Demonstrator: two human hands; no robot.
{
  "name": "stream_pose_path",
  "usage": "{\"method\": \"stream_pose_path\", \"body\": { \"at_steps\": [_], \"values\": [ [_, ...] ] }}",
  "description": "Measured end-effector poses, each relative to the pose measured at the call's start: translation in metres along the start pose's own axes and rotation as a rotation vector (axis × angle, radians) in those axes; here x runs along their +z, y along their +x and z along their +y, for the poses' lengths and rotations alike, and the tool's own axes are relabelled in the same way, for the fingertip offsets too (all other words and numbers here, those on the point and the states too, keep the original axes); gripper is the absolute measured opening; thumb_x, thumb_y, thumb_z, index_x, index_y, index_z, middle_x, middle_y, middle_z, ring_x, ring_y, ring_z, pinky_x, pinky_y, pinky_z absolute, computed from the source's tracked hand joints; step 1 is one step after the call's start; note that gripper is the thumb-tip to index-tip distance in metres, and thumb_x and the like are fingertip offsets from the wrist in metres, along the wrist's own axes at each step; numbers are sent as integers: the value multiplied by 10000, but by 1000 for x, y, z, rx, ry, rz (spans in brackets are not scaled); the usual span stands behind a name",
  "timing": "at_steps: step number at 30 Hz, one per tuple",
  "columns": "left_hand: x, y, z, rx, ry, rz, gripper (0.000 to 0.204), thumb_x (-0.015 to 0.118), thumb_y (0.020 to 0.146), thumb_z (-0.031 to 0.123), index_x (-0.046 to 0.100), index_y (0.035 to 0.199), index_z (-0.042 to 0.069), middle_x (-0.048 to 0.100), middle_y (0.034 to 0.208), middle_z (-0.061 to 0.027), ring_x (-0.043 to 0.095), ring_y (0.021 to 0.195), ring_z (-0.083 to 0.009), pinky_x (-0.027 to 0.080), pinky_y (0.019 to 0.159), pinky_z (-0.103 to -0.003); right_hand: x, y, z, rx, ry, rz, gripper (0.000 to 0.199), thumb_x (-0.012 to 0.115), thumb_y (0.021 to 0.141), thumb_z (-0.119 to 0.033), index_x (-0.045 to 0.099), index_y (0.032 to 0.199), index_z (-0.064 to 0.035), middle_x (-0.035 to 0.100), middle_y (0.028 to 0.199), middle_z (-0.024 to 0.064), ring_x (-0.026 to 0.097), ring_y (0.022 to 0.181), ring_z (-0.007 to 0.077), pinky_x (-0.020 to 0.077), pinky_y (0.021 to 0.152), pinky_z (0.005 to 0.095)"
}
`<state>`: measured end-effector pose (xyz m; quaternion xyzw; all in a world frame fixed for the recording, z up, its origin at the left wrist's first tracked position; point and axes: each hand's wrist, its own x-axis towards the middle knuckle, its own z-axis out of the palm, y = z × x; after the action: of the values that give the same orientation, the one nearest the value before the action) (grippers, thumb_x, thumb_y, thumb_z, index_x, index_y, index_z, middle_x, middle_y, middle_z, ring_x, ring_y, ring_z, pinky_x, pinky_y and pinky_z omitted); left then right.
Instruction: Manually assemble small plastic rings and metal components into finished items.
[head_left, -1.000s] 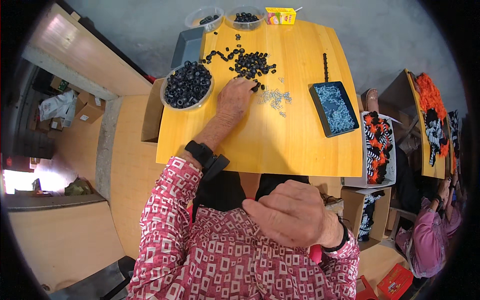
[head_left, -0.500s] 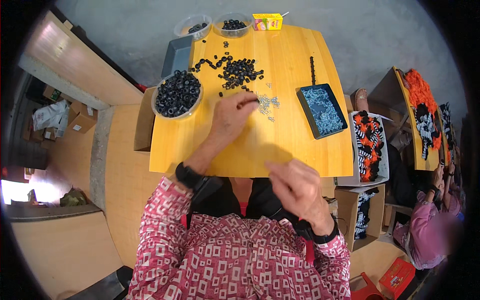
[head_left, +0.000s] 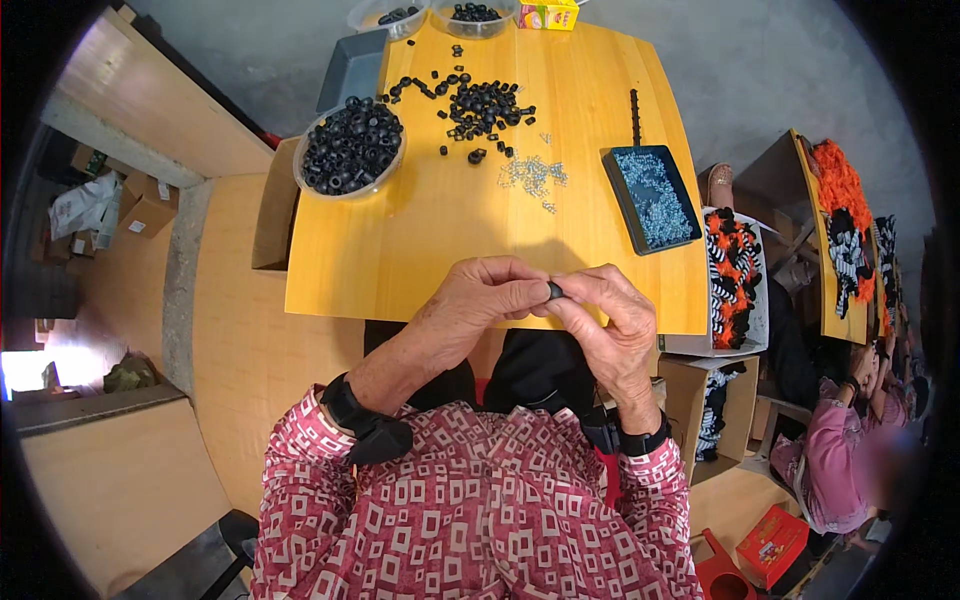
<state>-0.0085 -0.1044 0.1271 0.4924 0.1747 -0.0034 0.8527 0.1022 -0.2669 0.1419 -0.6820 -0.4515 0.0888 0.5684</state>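
Over the table's front edge, my left hand [head_left: 490, 293] and my right hand [head_left: 612, 318] meet with fingers pinched. A small dark rounded piece [head_left: 555, 290] sits between their fingertips. Part of it is covered by the fingers, so any finer detail is hidden. Farther up the table lies a scattered pile of small silvery pieces [head_left: 533, 177]. Beyond that, several black bead-like parts [head_left: 485, 108] are heaped loosely, some in a curved row. A clear round tub [head_left: 393, 175] full of larger black parts stands at the left.
A dark tray [head_left: 622, 190] of small shiny pieces lies at the table's right. An empty-looking grey tray [head_left: 345, 75], two clear tubs and a yellow carton [head_left: 548, 14] are at the back. Beside the table stands a white box [head_left: 763, 300] of orange, black and white items; a person sits farther right.
My left hand has drawn back from the silvery pile to the table's front edge. My right hand has come up to meet it, and both now hold the dark piece.
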Motion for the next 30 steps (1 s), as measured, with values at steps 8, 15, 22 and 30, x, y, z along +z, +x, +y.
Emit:
{"method": "stream_pose_path", "body": {
  "at_steps": [8, 15, 22, 30],
  "values": [
    [5, 1, -9, -43, -297, -53, 196, 679, 949, 159, 689, 1107, 43, 694, 995, -31, 656, 914, -109, 532, 830, -242, -2, -6, 1, 62, 19, 25, 227, 736, 820, 28, 709, 1043, -4, 690, 918, 95, 675, 845, 193, 546, 739, 295],
    [6, 3, -20, 180, -16, 84, 174, 672, 952, 148, 691, 1102, 61, 687, 986, 3, 640, 918, -81, 522, 826, -209, 3, -1, -4, -74, -261, 21, 219, 744, 784, 31, 697, 996, -1, 679, 887, 113, 654, 788, 244, 524, 689, 324],
    [-3, 4, -23, -70, -366, -48, 175, 655, 967, 175, 690, 1109, 79, 682, 986, 14, 635, 896, -63, 525, 820, -203, 8, -1, -2, 46, -115, 47, 218, 756, 777, 14, 705, 988, 1, 677, 881, 110, 652, 792, 243, 529, 685, 334],
    [-5, 6, -27, -40, -276, 69, 190, 648, 970, 163, 676, 1140, 85, 674, 1025, 9, 635, 891, -69, 530, 822, -212, 10, 7, 4, -172, -296, 14, 276, 791, 739, -18, 710, 1001, 1, 659, 887, 103, 633, 764, 254, 511, 665, 345]
  ]
}}
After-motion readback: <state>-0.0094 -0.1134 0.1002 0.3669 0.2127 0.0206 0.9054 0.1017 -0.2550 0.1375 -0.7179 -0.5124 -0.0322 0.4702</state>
